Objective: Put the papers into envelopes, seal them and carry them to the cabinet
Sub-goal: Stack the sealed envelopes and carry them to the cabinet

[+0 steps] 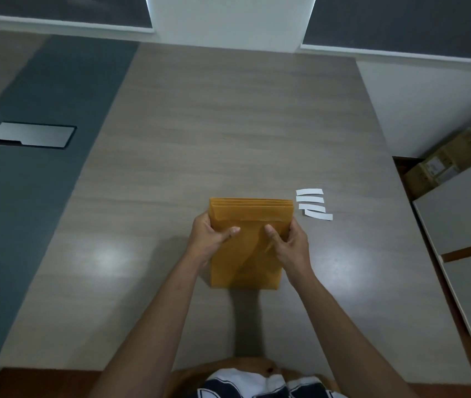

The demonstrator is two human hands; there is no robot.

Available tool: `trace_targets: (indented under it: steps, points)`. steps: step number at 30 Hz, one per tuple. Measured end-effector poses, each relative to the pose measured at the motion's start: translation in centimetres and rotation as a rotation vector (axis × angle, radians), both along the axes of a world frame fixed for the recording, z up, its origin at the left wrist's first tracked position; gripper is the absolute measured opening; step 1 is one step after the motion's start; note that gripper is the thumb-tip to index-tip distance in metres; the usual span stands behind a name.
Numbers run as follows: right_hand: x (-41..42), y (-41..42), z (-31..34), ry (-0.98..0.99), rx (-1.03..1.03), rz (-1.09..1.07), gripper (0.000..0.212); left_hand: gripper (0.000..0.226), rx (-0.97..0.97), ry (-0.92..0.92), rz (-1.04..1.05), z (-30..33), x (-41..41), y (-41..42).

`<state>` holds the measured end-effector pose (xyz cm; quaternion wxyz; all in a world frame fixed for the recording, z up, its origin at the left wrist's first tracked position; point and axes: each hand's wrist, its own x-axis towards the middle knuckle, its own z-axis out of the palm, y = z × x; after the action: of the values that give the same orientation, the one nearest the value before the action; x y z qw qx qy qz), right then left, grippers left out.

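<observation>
Head view of a grey wood-grain table (pixel 228 124) with both hands at work near its middle. A stack of brown envelopes (pixel 250 222) is held above the table top, with the staggered top edges of several envelopes showing at its far end; the exact number cannot be told. The left hand (pixel 211 237) grips the stack's left edge, thumb curled over the front face, its remaining fingers hidden behind the paper. The right hand (pixel 287 239) grips the right edge in the same way, thumb pressed on the front and the other fingers wrapped out of sight behind. The lower part of the stack is blurred, and whether its near edge touches the table cannot be told. No papers are visible; any contents of the envelopes are hidden.

Just right of the stack, four white strips (pixel 313 203) lie on the table in a loose column, the nearest one overlapping its neighbour. No writing shows on them.

At the far left a metal cover plate (pixel 32 135) is set into a dark blue-grey band of the table. At the right edge, cardboard boxes (pixel 455 156) stand beyond a white panel; they carry white labels whose print is too small to read. The person's patterned clothing is cut off at the bottom edge.
</observation>
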<state>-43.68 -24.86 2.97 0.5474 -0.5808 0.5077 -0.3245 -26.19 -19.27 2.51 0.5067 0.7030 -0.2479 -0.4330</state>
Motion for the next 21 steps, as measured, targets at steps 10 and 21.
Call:
trace_targets:
  steps: [10,21]
  points:
    - [-0.4,1.9,-0.7,0.061,0.052,0.041,0.035,0.035,-0.050,-0.063,-0.038,-1.1,0.2,1.8]
    - [0.4,0.9,0.0,0.145,0.080,-0.016,0.045,0.060,0.085,-0.083,-0.075,0.5,0.2,0.8]
